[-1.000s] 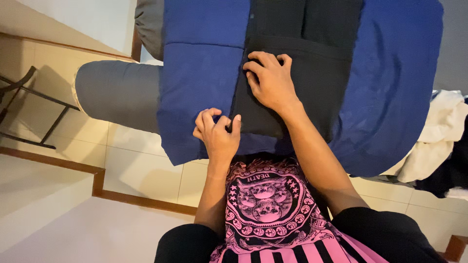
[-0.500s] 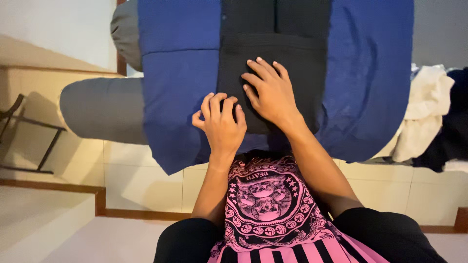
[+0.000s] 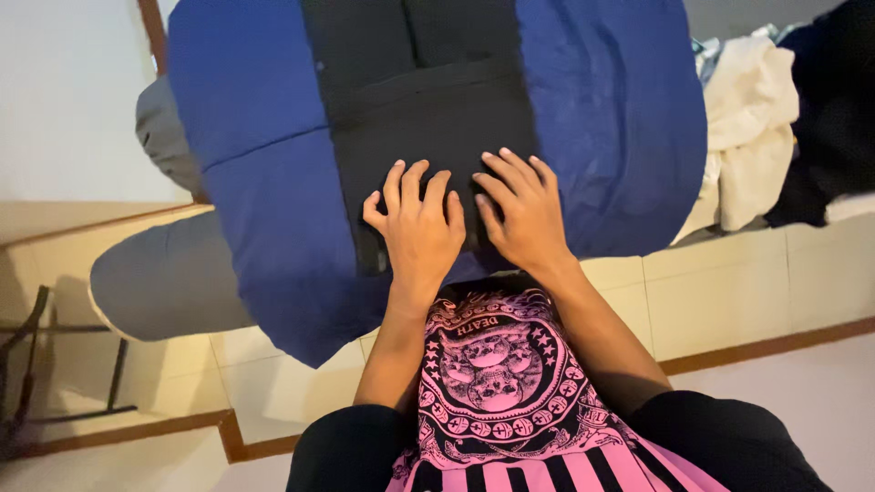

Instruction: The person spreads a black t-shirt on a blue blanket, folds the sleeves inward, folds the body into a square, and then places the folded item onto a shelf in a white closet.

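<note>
Both hands lie flat, side by side: left hand (image 3: 417, 232) and right hand (image 3: 524, 214), fingers spread, gripping nothing, pressing the folded black garment (image 3: 424, 118) onto the blue blanket (image 3: 264, 210) at its near edge, likely flattening it.

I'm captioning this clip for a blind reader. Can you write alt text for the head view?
Both hands, left and right, press flat side by side on a folded black garment lying on a blue blanket. A white cloth pile sits to the right, above a tiled floor.
</note>
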